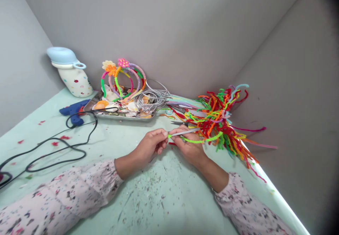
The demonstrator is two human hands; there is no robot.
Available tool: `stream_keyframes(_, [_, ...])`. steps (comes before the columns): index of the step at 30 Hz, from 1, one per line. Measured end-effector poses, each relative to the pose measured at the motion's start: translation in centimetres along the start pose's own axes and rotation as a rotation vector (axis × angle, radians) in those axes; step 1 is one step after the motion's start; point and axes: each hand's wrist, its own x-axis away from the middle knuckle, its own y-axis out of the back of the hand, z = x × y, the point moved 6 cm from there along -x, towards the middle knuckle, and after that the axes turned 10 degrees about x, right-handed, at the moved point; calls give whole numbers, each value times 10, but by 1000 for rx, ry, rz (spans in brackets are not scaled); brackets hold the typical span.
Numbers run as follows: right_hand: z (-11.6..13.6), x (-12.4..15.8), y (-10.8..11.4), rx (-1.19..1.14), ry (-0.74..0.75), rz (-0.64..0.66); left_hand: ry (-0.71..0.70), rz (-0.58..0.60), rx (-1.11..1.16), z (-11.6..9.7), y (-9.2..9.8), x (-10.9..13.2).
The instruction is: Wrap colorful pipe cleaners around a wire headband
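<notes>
My left hand [152, 144] is closed in a pinch on the near end of a neon green pipe cleaner [201, 140]. My right hand [188, 146] is closed too, gripping the same green pipe cleaner together with a thin grey band [186, 132] that the green strand seems wound onto at its tip. Both hands meet above the pale green table [111, 146]. Just behind the right hand lies a heap of coloured pipe cleaners [218, 120], and small scissors [178, 123] lie by it.
A metal tray [124, 115] holds shells, grey hoops [152, 99] and decorated headbands [123, 77]. A blue glue gun [72, 110] with a black cord [60, 145] lies at the left, by a spotted white jug [72, 74]. Grey walls enclose the back and right. Scraps litter the table.
</notes>
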Motion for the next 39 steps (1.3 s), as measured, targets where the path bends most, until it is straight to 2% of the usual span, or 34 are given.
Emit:
stream_keyframes(19, [1,-1,1,49,8,11,12,-4,14,0,-1,1])
stream_keyframes(24, [0,-1,0,-15,-1,-12,-26,-10,-3,-3,-2,2])
stream_keyframes(31, [-14,1,-3,-315,-267,-62,-24,-17,26,-7,-2,2])
stream_keyframes(39, [-25,-3,-3,-431,-404,-77,-23,-36,-89,-5,-1,2])
